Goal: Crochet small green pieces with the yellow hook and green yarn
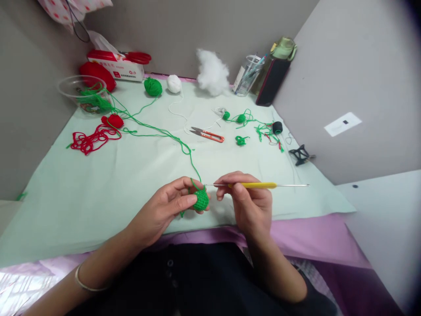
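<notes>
My left hand [173,197] pinches a small green crochet piece [201,200] between thumb and fingers. Green yarn [184,147] runs from this piece up across the cloth toward the plastic tub at the left. In my right hand [250,199] is a double-ended crochet hook with a yellow grip [259,185], held like a pen and lying nearly level. Its left metal tip reaches the upper edge of the green piece; whether it is inside a stitch I cannot tell. The other metal end points right, beyond my hand.
Orange thread snips [208,134] lie mid-table. Behind are a green yarn ball [153,87], a white yarn ball [174,83] and white stuffing [213,72]. Red yarn [95,138] and a clear tub [62,90] stand left. Right are a pen cup [246,77], black thread spool [277,127] and small stand [300,154].
</notes>
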Demonstrator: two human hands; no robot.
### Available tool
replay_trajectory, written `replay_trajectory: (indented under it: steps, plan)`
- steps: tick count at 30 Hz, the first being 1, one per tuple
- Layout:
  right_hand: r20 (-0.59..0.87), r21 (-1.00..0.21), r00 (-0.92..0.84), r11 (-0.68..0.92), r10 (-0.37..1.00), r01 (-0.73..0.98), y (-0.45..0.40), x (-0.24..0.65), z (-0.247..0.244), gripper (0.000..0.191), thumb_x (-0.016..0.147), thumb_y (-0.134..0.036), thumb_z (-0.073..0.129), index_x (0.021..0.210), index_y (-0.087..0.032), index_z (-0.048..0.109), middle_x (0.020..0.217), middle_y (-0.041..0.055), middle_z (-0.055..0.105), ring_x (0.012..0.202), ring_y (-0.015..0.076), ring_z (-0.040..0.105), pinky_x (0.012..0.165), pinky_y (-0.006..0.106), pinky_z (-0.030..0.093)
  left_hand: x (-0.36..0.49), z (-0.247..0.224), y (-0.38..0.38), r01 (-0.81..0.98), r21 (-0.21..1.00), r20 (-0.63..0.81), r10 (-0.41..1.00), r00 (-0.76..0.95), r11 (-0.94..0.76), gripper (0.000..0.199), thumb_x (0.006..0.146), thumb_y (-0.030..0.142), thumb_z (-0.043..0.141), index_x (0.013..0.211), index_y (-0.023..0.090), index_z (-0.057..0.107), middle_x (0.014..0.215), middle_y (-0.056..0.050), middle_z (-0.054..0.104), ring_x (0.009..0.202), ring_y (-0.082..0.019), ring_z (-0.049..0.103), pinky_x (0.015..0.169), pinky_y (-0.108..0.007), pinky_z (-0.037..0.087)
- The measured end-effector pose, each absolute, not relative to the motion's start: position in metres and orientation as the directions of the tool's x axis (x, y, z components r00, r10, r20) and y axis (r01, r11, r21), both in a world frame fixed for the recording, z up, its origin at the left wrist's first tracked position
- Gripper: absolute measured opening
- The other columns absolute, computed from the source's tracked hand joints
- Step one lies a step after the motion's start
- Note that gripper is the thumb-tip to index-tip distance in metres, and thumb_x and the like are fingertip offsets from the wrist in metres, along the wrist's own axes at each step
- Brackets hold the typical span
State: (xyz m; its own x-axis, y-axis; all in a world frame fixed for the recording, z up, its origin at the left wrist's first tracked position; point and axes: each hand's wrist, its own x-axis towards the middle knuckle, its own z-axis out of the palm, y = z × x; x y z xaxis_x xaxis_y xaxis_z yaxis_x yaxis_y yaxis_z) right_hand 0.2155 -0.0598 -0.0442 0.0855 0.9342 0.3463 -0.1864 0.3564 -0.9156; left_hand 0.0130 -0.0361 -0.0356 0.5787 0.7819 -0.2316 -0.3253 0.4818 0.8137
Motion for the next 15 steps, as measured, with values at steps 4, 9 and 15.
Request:
replay_trajectory:
  steps: [4,9,15]
  plan:
    - [0.361,-0.908,0.108,0.376,0.926,-0.185,-0.0606,0.2176,-0.0417,0.019,0.105,-0.026,0.064,0.108,-0.027,0.082,0.101,0.0043,0.079,0.077,0.0143,0.073,0.069,0.030,0.060,0.0123,-0.0364,-0.0358,-0.310,0.814,-0.251,0.779,0.575,0.491,0.021,0.093,0.037,0.080,0.108,0.023,0.075,0.092,0.000,0.075,0.086,-0.016,0.071,0.086,-0.031,0.052]
    - [0.385,-0.902,0.073,0.392,0.920,-0.180,-0.0620,0.2176,-0.0413,0.018,0.105,-0.024,0.064,0.107,-0.025,0.082,0.098,0.0046,0.078,0.075,0.0144,0.072,0.069,0.031,0.061,0.0107,-0.0361,-0.0368,-0.298,0.821,-0.259,0.783,0.565,0.487,0.020,0.093,0.037,0.080,0.107,0.024,0.075,0.091,0.000,0.074,0.086,-0.015,0.071,0.085,-0.031,0.051]
    - [0.380,-0.906,0.040,0.381,0.924,-0.183,-0.0626,0.2176,-0.0422,0.019,0.104,-0.021,0.063,0.108,-0.024,0.082,0.096,0.0053,0.077,0.077,0.0149,0.073,0.069,0.031,0.061,0.0103,-0.0364,-0.0369,-0.314,0.825,-0.233,0.790,0.568,0.469,0.019,0.092,0.036,0.081,0.106,0.024,0.077,0.092,0.000,0.074,0.086,-0.015,0.070,0.085,-0.030,0.051]
